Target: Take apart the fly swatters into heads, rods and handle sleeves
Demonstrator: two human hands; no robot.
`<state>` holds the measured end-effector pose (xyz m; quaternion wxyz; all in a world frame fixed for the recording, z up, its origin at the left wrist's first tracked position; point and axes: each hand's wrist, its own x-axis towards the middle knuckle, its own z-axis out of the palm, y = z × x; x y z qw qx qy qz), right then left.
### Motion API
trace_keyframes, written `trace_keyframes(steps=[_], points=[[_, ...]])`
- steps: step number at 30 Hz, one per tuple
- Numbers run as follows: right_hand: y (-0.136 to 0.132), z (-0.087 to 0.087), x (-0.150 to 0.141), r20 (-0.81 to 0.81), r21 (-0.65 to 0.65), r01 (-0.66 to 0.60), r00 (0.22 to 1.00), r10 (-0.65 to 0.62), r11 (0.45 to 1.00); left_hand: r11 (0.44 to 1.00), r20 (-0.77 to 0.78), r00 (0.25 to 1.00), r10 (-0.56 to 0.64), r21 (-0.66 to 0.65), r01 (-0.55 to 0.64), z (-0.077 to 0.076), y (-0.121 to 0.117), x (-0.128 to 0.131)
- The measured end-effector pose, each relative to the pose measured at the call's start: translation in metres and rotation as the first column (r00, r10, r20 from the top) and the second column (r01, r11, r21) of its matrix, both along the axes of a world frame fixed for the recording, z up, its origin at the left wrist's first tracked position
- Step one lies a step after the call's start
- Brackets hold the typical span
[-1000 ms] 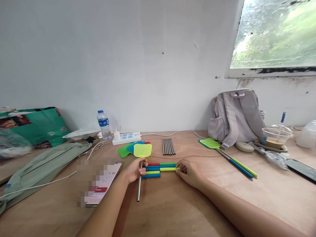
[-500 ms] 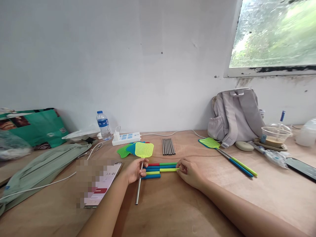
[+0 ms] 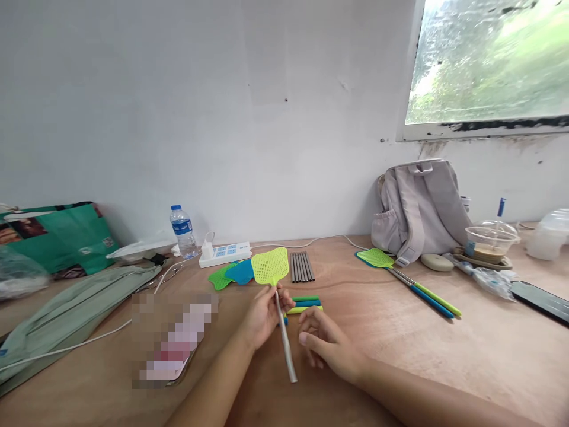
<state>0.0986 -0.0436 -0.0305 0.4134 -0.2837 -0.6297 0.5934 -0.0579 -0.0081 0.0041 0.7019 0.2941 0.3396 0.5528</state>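
Note:
My left hand [image 3: 262, 312] is closed round the metal rod of a yellow-green fly swatter [image 3: 270, 266] and holds it lifted off the table, head pointing away, rod end [image 3: 290, 367] toward me. My right hand [image 3: 326, 345] hovers just right of the rod with its fingers loosely curled and nothing in them. Behind both hands lie coloured foam grips [image 3: 306, 303] in green, blue and yellow. Loose green and blue swatter heads [image 3: 233, 274] lie behind my left hand. A row of bare metal rods [image 3: 301, 266] lies further back.
Two assembled swatters [image 3: 406, 282] lie to the right, before a grey backpack [image 3: 420, 207]. A phone [image 3: 171, 344] lies at left, near a green cloth bag [image 3: 62, 308]. Power strip [image 3: 224, 254] and water bottle [image 3: 181, 230] stand by the wall. Cups [image 3: 489, 243] and another phone [image 3: 540, 299] sit far right.
My left hand has lifted the yellow-green swatter and swung it toward the middle. My right hand has left the foam grips and drawn back toward me. The camera tipped slightly.

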Motion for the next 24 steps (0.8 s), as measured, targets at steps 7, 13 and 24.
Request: trace_keyframes(steps=[7,13,24], points=[[0.003,-0.003,-0.004,0.015,-0.040,0.082,0.997,-0.081,0.996,0.985,-0.066,0.995,-0.072,0.150,0.081,-0.021,-0.020,0.041],[0.019,-0.002,0.007,0.008,-0.054,0.067,0.998,-0.067,0.996,0.966,-0.039,0.991,-0.127,0.223,0.132,-0.014,-0.020,0.037],[0.021,0.013,0.040,0.407,0.706,0.108,0.748,-0.525,0.700,0.928,-0.105,0.940,0.324,0.225,-0.295,-0.012,-0.005,0.014]])
